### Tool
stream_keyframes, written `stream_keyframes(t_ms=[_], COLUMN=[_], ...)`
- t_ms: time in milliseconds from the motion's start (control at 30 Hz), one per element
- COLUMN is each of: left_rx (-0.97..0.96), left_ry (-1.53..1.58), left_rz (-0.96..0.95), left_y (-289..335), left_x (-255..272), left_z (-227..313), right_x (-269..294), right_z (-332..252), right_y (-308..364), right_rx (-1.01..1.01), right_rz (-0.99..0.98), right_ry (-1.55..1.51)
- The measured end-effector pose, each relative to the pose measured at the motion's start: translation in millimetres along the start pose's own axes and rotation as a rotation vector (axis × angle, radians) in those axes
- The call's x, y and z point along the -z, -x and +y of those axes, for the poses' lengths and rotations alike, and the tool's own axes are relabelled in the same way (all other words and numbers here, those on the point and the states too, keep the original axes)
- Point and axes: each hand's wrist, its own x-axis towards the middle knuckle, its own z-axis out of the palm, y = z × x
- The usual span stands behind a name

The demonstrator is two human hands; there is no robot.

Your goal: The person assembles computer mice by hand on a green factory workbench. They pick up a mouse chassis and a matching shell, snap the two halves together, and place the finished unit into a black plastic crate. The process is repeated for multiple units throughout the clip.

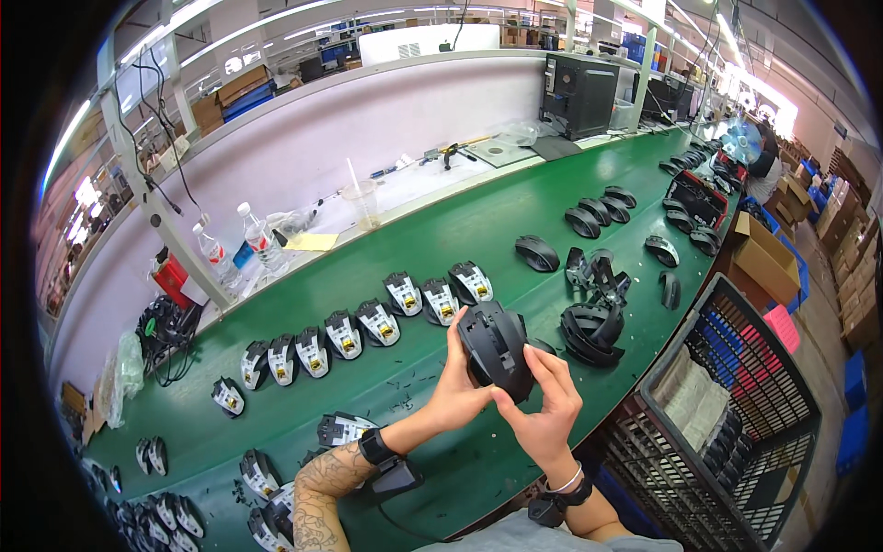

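Note:
A black computer mouse (497, 348) is held up above the green bench, its top side facing me. My left hand (460, 385) grips it along the left side, thumb and fingers closed on its edge. From the right, my right hand (544, 405) pinches its lower right edge between thumb and fingers. Just beyond it, a row of opened mice (343, 334) with white inner parts and yellow pieces lies on the bench. Right of my hands sits a pile of black mouse shells (591, 331).
The green bench (478, 216) runs off to the far right, with finished-looking black mice (582, 222) on it. A black plastic crate (644, 442) stands at the bench's right edge. Water bottles (261, 239) and a plastic cup (362, 204) line the back ledge. More opened mice (260, 473) lie near my left forearm.

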Motion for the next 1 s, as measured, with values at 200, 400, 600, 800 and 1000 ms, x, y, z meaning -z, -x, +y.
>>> stream_keyframes(t_ms=[200,400,600,800,1000], left_rx=[0.081,0.113,0.137,0.132,0.127], left_ry=[0.166,0.029,0.001,-0.027,-0.008], left_rz=[-0.057,0.048,0.078,0.087,0.271], left_y=[-0.2,1.9,2.1,2.6,1.6], left_x=[5.5,4.6,-2.2,-4.5,-2.8], left_z=[-4.7,-7.3,0.1,-3.4,-2.5], right_x=[3.8,6.0,14.8,15.5,2.8], right_z=[15.2,19.3,9.3,6.4,5.8], right_y=[-3.4,-6.9,-17.1,-18.9,-5.3], right_rx=[-0.044,-0.032,-0.039,-0.062,0.006], right_rz=[-0.005,-0.062,-0.171,-0.243,-0.255], right_ry=[0.02,0.012,0.032,0.039,0.227])
